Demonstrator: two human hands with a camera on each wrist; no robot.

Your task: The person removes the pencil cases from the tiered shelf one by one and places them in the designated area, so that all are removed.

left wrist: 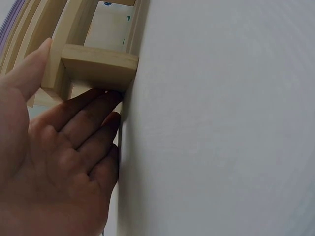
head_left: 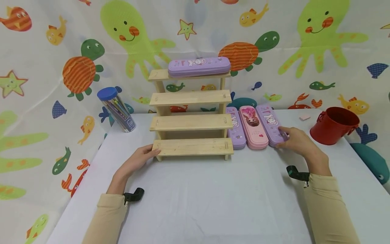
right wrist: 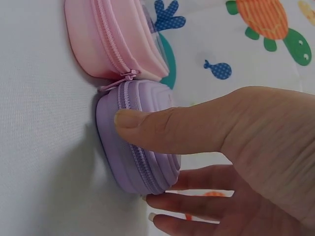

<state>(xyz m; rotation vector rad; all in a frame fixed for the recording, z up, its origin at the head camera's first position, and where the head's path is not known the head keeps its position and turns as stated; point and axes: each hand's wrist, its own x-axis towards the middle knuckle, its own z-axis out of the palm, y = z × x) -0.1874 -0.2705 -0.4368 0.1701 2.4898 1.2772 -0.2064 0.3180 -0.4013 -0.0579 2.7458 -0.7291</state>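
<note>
A wooden tiered shelf (head_left: 191, 122) stands on the table, with a purple zip pencil case (head_left: 199, 66) lying across its top step. My left hand (head_left: 142, 156) holds the left end of the lowest step; in the left wrist view the thumb lies on the board's edge and the fingers reach below it. To the right of the shelf, a purple pencil case (head_left: 236, 130), a pink pencil case (head_left: 254, 127) and another purple pencil case (head_left: 270, 123) lie side by side. My right hand (head_left: 297, 140) grips the rightmost one, thumb on its near end, fingers along its right side.
A clear tub of pens with a blue lid (head_left: 117, 108) leans at the back left of the table. At the back right are a red bucket (head_left: 333, 125) and a small pink piece (head_left: 304, 117). A patterned curtain (head_left: 195, 30) hangs behind.
</note>
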